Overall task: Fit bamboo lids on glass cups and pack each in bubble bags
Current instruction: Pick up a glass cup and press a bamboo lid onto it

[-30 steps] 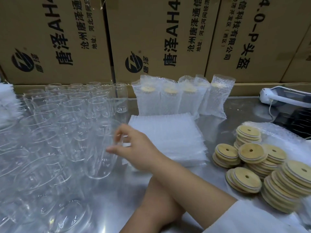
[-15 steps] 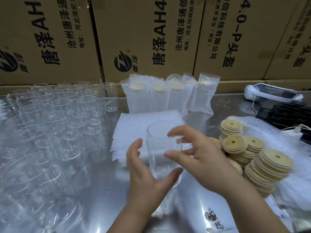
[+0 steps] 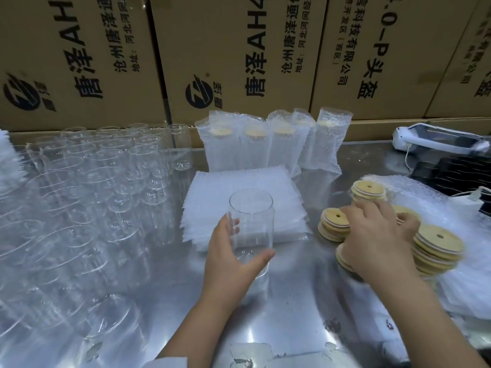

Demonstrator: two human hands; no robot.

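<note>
Left fingers point(image 3: 230, 227) round cup point(image 3: 251, 216), right fingers point(image 3: 369, 212) on lids point(image 3: 437, 241)

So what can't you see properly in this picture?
- Head view: whether the right hand grips one of the bamboo lids; the hand covers them.
- Head view: cups inside the bubble bags; the wrap blurs them.
- Head view: print on the cardboard boxes; the top edge cuts it off.

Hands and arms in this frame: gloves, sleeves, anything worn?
No gloves: left hand and right hand are bare, no rings, watch or bands visible. Forearms uncovered; a white sleeve shows only on the left arm, at the frame's bottom.
</note>
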